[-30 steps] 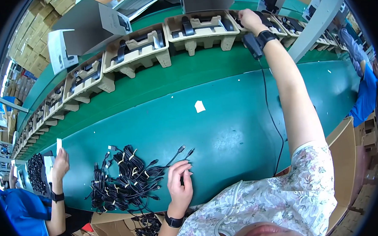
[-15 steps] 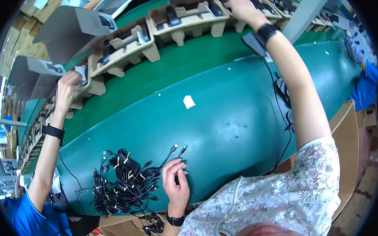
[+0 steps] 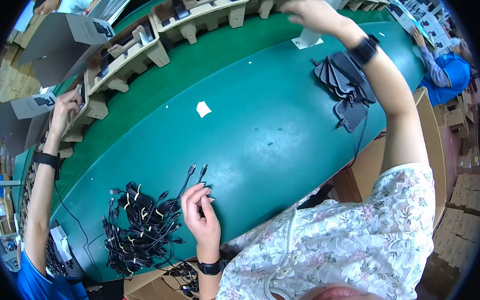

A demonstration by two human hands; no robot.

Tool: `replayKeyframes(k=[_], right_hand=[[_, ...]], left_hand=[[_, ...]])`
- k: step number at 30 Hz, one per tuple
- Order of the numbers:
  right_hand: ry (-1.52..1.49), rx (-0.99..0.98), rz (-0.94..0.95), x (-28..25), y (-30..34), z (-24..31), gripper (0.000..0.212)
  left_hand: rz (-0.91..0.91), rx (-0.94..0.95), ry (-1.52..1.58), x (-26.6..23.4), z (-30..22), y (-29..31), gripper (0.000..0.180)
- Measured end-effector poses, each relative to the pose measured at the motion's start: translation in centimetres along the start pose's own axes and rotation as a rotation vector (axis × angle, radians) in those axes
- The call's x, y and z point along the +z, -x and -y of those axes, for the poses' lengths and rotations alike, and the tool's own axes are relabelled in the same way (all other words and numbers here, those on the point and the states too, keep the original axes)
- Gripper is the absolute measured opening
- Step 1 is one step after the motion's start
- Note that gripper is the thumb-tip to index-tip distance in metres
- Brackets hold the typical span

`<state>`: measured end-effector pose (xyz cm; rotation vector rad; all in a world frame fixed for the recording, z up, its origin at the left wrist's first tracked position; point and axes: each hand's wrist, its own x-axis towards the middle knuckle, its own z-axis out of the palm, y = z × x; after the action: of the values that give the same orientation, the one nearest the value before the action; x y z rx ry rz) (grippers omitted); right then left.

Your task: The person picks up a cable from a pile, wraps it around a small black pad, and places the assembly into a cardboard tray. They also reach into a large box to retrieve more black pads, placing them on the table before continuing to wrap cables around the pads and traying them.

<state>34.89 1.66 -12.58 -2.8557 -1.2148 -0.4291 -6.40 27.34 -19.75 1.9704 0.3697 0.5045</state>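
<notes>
**At the desk's near edge: one hand on cables, one at the far trays**

Near the desk edge, the left hand pinches one cable beside the pile, kept within reach. The right hand stretches open-fingered over the trays beyond the far edge.

The counter is teal, with a darker green belt along its far side. The bundled cables are black with pale ties. The moulded trays are beige. A small scrap of paper is white. The stacked pads are black with a fine mesh pattern. The person's blouse is white with a faded floral print, and both wristbands are black. The co-worker's sleeve is blue.
</notes>
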Motion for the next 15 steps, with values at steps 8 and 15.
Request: replayKeyframes(k=[8,15], right_hand=[[0.175,0.390,0.587,-1.7,11.3,-2.0,0.069],[-0.292,0.352,0.404,3.7,12.0,0.2,0.089]], left_hand=[[0.028,0.002,-0.060,0.5,-0.5,-0.2,0.014],[-0.004,0.021,-0.065,0.7,0.0,-0.3,0.013]])
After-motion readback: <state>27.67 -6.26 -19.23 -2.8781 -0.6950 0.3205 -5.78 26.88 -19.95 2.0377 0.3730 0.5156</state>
